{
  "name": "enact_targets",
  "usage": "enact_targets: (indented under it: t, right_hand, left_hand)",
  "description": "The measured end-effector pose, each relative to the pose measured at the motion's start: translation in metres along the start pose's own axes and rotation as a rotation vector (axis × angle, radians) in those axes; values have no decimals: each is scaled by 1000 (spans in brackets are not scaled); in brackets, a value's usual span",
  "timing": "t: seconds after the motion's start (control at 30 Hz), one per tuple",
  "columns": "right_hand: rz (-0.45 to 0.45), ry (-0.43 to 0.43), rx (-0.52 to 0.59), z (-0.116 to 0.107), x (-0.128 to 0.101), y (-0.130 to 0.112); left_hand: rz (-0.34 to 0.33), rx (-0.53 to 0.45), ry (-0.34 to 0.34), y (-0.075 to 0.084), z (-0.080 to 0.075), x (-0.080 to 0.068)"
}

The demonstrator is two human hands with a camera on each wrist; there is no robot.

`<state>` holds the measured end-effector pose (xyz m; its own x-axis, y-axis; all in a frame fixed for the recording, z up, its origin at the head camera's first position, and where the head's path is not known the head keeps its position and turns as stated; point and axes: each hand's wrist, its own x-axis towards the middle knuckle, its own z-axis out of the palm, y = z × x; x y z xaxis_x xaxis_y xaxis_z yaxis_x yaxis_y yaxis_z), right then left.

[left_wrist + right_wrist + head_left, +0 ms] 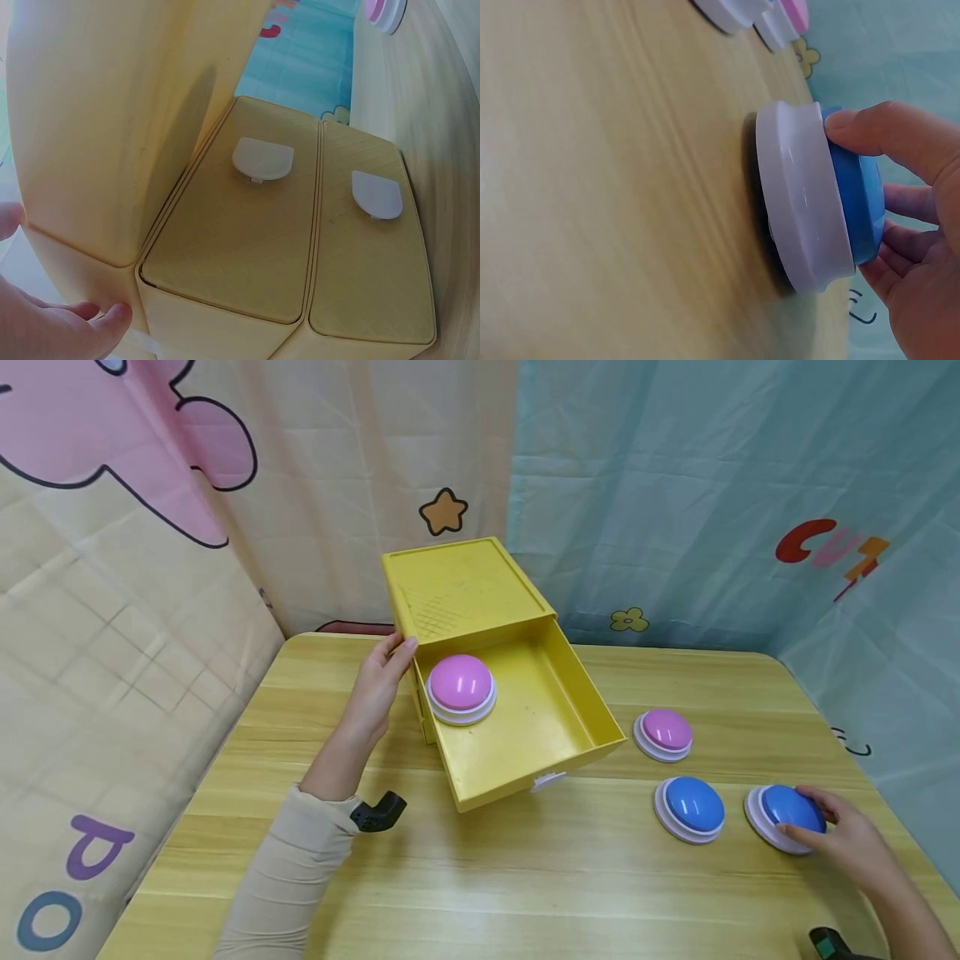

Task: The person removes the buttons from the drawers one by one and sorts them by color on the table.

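A yellow drawer cabinet (468, 585) stands on the table with its top drawer (540, 693) pulled out. My left hand (380, 681) touches the cabinet's left side near the front corner, fingers fairly straight. In the drawer's back left corner sits a large pink dome button (461, 683) on a white base. At the right, my right hand (855, 835) holds a blue dome button (859, 195) between thumb and fingers. Its white base (802, 195) looks slightly tilted; whether it still touches the table I cannot tell. Another blue button (693, 806) lies left of it.
A smaller pink button (666, 732) lies right of the drawer. Below the open drawer, the left wrist view shows two closed drawer fronts (232, 232) with white handles (262, 159). Printed curtains (645, 502) hang behind the wooden table (525, 877) and at its sides.
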<state>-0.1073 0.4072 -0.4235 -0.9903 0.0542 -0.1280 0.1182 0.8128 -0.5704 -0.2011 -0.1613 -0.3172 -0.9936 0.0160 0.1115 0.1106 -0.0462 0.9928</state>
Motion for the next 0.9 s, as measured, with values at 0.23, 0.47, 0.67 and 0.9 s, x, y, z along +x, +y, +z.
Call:
enact_targets:
  t: [0.23, 0.47, 0.67, 0.9]
  right_hand:
    - [-1, 19, -5, 5, 0, 3]
    - [-21, -36, -6, -2, 2, -2]
    - [-115, 7, 31, -10, 8, -27]
    - [-281, 70, 95, -19, 18, -72]
  left_hand:
    - [-5, 4, 6, -2, 0, 1]
    - [1, 3, 0, -3, -1, 2]
    - [0, 0, 2, -1, 0, 0]
    - [-8, -11, -1, -2, 0, 2]
